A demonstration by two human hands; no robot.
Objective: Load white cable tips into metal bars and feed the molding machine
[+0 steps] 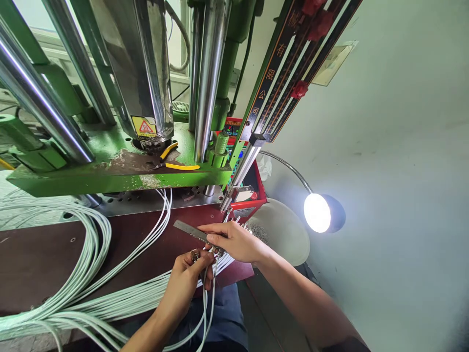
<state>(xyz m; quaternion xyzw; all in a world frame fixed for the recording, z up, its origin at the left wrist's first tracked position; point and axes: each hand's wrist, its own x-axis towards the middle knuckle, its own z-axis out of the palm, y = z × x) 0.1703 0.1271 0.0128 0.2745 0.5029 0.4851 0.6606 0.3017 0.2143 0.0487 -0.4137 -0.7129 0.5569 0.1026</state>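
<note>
My right hand is closed on a flat grey metal bar, which sticks out to the left past the fingertips. Just below it, my left hand pinches the end of a white cable against the bar's near end. Small metal parts show at the fingertips, too small to make out fully. Two white cable lengths hang down from between my hands. Beside and behind them, a bundle of white cables lies across the dark red board.
A green press with steel columns stands ahead. Yellow-handled pliers lie on its plate. More white cables run under that plate. At right are a red control box, a round pale container and a lit lamp near the wall.
</note>
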